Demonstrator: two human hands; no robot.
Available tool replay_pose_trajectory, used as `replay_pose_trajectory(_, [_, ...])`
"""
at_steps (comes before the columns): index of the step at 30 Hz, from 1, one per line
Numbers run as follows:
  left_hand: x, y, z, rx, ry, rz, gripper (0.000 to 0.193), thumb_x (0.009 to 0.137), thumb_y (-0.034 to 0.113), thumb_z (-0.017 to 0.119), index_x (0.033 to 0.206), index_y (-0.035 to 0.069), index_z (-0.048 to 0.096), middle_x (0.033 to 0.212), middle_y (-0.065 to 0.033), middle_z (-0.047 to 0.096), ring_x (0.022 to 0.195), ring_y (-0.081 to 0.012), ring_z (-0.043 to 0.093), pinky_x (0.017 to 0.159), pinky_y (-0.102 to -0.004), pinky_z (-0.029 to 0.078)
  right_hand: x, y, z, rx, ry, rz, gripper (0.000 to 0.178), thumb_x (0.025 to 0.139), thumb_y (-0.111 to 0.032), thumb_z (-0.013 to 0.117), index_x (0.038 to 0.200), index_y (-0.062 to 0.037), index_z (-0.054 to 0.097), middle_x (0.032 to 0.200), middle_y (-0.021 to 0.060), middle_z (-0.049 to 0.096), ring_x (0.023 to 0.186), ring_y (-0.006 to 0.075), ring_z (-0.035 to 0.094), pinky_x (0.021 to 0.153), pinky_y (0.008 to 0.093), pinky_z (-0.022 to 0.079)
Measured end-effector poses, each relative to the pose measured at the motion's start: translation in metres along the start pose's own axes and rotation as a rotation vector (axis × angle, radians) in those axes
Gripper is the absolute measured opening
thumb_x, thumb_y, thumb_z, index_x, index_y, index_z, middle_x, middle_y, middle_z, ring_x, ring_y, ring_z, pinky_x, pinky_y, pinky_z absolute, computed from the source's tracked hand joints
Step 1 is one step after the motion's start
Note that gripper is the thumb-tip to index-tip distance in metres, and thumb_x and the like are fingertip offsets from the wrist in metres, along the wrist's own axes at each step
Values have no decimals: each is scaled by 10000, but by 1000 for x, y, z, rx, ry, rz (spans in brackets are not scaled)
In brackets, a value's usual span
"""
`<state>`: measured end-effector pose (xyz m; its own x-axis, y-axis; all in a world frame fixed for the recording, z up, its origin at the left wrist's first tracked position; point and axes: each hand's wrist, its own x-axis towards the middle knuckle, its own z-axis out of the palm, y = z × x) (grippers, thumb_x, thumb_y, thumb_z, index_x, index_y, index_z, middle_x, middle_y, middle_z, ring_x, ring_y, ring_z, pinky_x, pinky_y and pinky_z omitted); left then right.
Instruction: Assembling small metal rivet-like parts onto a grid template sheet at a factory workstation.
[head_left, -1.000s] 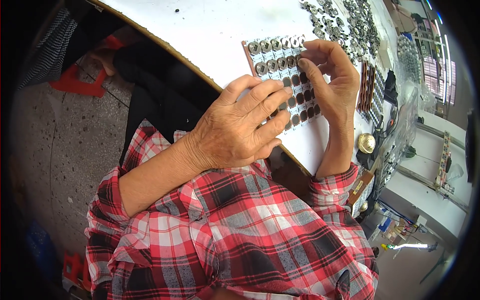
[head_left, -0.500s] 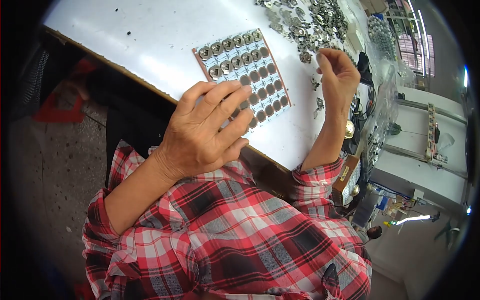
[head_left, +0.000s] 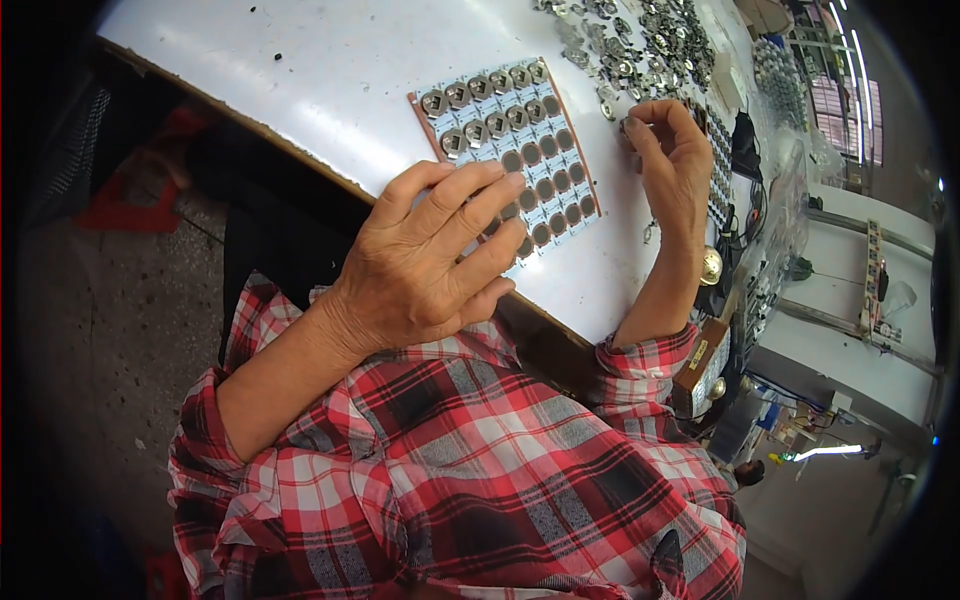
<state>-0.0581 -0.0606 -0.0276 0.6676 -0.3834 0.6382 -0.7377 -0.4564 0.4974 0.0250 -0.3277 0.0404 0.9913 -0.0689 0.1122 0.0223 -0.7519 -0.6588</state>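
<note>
A circuit board panel (head_left: 548, 112) lies tilted on the white table, with rows of round dark pads. Shiny metal battery clips (head_left: 475, 133) sit on the pads of its two far rows; the nearer rows show bare pads. My left hand (head_left: 425, 255) rests over the panel's near left part with its fingers stretched and apart, hiding some pads. To the right of the panel, my right hand (head_left: 675, 160) is pinched above the table. Thumb and forefinger hold a small metal clip, mostly covered by the fingertips.
A heap of loose metal clips (head_left: 655, 45) spreads over the far right of the table (head_left: 330, 100). Cables and clear plastic bags (head_left: 785, 210) lie beyond my right arm. The table's near edge (head_left: 240, 122) runs beside my left forearm. A person sits in the far background.
My right hand has closed its thumb and forefinger on a small clip beside the heap. My left hand stays on the panel. The whole view has shifted slightly.
</note>
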Motion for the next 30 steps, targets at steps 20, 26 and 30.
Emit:
replay_pose_trajectory(20, [-1, 0, 3, -15, 20, -13, 435, 681, 275, 821, 1062, 101, 700, 1289, -107, 677, 1252, -251, 605, 1107, -440, 411, -6, -17, 15, -22, 86, -350, 146, 907, 4, 708, 1044, -29, 748, 879, 18, 721, 748, 79, 656, 652, 221, 495])
replay_pose_trajectory(26, [-1, -1, 4, 0, 30, -4, 445, 685, 283, 820, 1073, 103, 697, 1284, -104, 679, 1247, -253, 606, 1104, -444, 409, -1, -8, 9, 146, 193, -94, 128, 947, -60, 719, 1060, -16, 758, 881, 3, 726, 724, 57, 633, 632, 198, 470])
replay_pose_trajectory(30, [-2, -1, 3, 12, 20, 3, 420, 733, 307, 787, 1095, 110, 701, 1316, -101, 674, 1253, -266, 611, 1077, -457, 428, -1, -4, 12, 112, 160, -93, 139, 934, -51, 716, 1062, -24, 762, 878, -3, 722, 729, 63, 624, 652, 206, 482])
